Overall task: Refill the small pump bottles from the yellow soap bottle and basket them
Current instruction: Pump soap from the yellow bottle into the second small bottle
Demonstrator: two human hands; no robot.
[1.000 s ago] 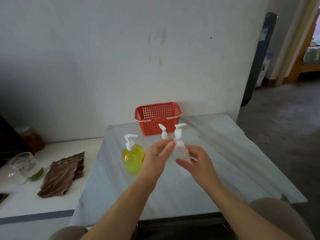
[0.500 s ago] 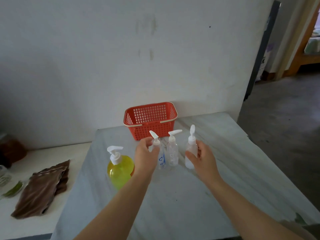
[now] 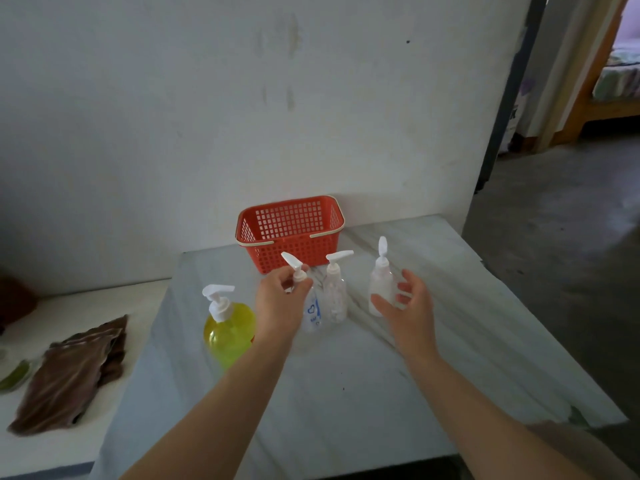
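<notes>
Three small clear pump bottles stand on the marble table (image 3: 346, 393) in front of the red basket (image 3: 294, 233). My left hand (image 3: 280, 306) is closed around the neck of the left small bottle (image 3: 313, 315), the one with a blue heart label. The middle small bottle (image 3: 335, 296) stands free beside it. My right hand (image 3: 408, 306) is open just behind the right small bottle (image 3: 380, 282), fingers apart and off it. The yellow soap bottle (image 3: 228, 330) with a white pump stands left of my left hand.
A brown cloth (image 3: 72, 368) lies on a lower white surface to the left. The table's right edge drops to a grey floor (image 3: 561, 254). A white wall runs close behind the basket.
My right hand has set the right small bottle down and let go of it. My left hand has taken hold of the left small bottle's neck. The camera moved closer.
</notes>
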